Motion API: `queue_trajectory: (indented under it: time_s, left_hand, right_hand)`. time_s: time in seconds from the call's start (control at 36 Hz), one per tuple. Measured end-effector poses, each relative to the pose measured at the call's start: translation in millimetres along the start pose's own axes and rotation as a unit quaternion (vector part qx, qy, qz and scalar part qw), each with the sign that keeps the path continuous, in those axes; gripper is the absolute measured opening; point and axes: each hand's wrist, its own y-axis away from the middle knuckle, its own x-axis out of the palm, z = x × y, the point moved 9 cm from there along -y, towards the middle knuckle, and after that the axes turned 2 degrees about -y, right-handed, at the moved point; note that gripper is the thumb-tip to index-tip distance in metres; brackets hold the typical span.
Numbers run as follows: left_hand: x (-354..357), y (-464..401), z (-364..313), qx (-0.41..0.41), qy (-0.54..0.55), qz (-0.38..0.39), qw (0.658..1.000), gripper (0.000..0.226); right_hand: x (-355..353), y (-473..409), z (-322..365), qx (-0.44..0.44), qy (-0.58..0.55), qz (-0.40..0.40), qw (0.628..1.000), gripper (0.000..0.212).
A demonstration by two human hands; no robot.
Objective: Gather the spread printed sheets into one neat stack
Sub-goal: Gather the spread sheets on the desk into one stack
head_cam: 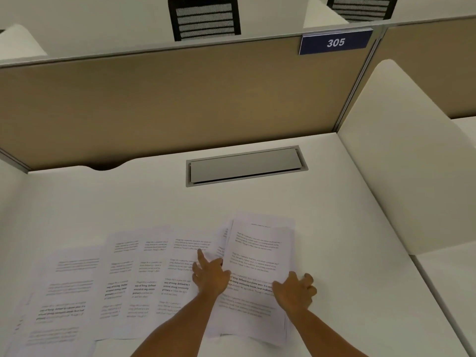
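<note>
Head view: left hand (210,275) presses flat on fanned sheets (144,274); right hand (296,289) grips the pile (260,258). Sliding could crumple overlapping pages.

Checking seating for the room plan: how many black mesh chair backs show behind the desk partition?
2. One black mesh chair back stands above the tan partition panel near top centre; the other is at top right, above the blue 305 sign, cropped by the frame. Others may be hidden.

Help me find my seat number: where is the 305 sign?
Head view, upper right: the blue 305 sign hangs on the tan divider's top edge, above the desk's cable hatch.
</note>
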Motion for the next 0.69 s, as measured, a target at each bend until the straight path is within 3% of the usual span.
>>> queue_trajectory:
  time_s: [0.36,0.58,0.69]
  left_hand:
    - [-2.3,-12.8,5.2,-0.004,-0.016,-0.019,1.0,0.025]
    - [-7.1,-13.8,-1.3,0.012,-0.049,-0.041,0.998,0.028]
    - [-6.5,-11.5,-8.5,0.057,0.007,-0.045,0.997,0.026]
  right_hand:
    - [9.4,-7.1,17.9,0.013,-0.079,0.028,0.996,0.067]
    - [9.7,-2.9,26.2,0.013,-0.059,0.032,0.998,0.069]
    - [10.9,-2.8,27.6,0.014,-0.088,0.04,0.995,0.069]
